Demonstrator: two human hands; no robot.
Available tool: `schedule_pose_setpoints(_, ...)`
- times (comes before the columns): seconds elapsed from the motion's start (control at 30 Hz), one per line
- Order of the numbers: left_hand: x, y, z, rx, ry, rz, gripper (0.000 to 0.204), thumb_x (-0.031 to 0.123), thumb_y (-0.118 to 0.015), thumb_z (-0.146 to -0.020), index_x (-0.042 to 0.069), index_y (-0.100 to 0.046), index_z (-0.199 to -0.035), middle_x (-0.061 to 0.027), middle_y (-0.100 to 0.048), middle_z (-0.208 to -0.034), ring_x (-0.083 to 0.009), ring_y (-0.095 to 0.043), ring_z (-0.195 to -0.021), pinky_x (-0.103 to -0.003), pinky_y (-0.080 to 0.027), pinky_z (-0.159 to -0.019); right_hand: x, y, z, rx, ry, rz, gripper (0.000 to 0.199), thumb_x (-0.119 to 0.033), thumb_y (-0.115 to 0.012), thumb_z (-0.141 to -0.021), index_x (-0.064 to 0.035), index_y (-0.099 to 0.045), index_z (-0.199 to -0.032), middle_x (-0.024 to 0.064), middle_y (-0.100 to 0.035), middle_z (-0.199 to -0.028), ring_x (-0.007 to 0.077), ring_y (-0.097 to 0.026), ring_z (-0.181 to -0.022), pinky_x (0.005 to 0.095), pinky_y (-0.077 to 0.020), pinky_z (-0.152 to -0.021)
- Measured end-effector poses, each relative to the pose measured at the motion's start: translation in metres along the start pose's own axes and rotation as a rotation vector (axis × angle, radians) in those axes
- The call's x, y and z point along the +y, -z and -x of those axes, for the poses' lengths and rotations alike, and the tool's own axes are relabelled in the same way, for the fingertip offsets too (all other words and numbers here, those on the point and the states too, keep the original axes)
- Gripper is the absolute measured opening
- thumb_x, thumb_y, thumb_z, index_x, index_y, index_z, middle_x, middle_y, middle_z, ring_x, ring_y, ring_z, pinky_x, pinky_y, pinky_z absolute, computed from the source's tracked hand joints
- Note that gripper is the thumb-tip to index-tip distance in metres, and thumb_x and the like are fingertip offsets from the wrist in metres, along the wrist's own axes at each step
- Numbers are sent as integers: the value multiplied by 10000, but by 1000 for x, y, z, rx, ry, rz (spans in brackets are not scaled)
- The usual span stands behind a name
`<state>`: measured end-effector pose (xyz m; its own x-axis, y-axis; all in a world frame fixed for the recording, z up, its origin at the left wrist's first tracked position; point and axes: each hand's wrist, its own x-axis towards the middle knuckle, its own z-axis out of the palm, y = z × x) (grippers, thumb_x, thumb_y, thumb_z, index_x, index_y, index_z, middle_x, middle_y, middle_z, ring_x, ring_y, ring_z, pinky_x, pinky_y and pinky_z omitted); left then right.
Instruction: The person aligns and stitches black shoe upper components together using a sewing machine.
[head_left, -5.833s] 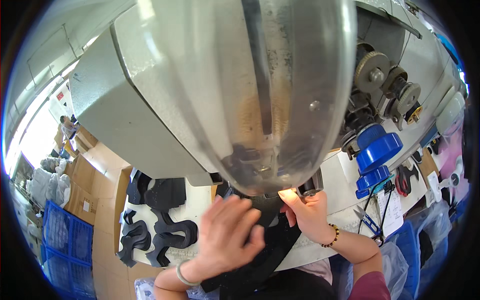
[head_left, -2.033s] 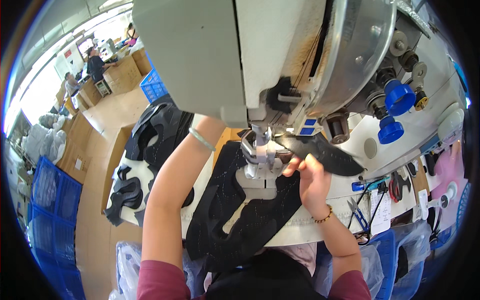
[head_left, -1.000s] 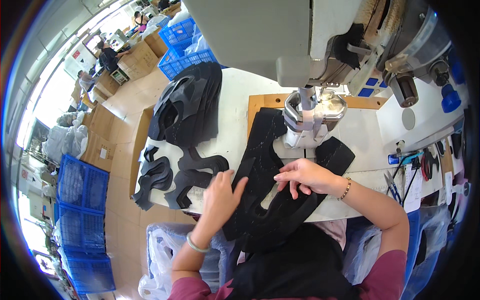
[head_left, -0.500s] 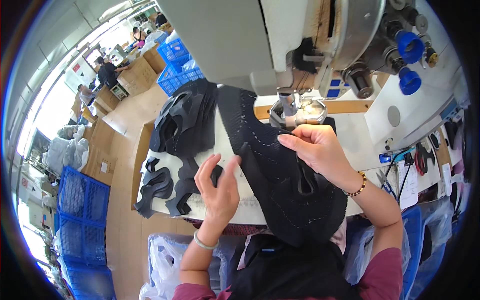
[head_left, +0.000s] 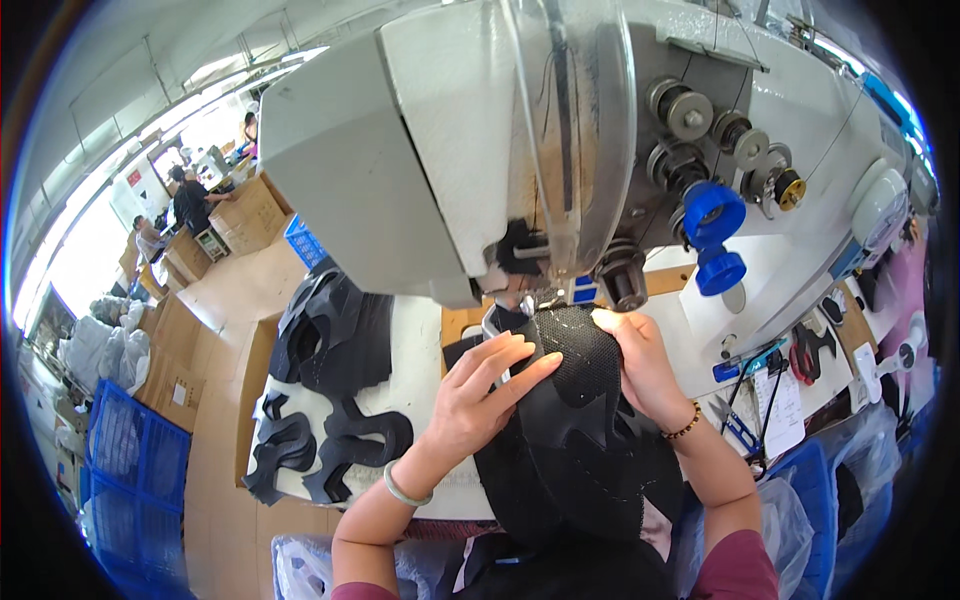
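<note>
A black mesh shoe upper (head_left: 575,345) with pale stitch lines is bent up under the sewing machine's head, its lower part draping toward my lap. My right hand (head_left: 650,372) grips its right edge, thumb on top, other fingers partly hidden behind it. From the left, my left hand (head_left: 487,390) reaches onto the mesh with fingers stretched out, fingertips and thumb touching the surface. The sewing machine (head_left: 450,130) stands just beyond; its needle area is mostly hidden by its head and the upper.
Left on the white table (head_left: 420,350) lie a stack of black cut pieces (head_left: 335,335) and several curved black strips (head_left: 365,440). Scissors (head_left: 735,425) and a paper slip (head_left: 780,410) lie at the right. Blue crates (head_left: 135,440) line the left aisle; people work at cartons farther off.
My left hand has come from the air onto the upper. The upper has been turned and bent up between both hands. The view has shifted, showing more of the machine.
</note>
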<state>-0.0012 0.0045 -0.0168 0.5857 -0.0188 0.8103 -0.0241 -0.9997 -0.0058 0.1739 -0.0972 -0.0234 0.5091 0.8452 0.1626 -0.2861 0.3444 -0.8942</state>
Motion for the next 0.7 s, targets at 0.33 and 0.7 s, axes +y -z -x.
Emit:
schedule_pose_setpoints(0.33, -8, -7, -11, 68, 46, 39, 351, 32, -702, -600, 133, -727, -935, -40, -589, -979, -214, -596, -894, -313, -519, -789, 8, 4, -1, 32, 99, 53, 201, -142, -559, -908, -20, -572, -1067, -12, -550, -986, 58, -502, -901, 236, -407, -806)
schedule_pose_setpoints(0.7, -13, -11, -10, 81, 11, 33, 320, 49, -700, -611, 117, -723, -923, -38, -585, -967, -220, -598, -886, -307, -524, -794, 15, 6, 0, 66, 61, 10, 132, -128, -557, -903, -27, -575, -986, -13, -532, -928, 49, -489, -872, 220, -406, -756)
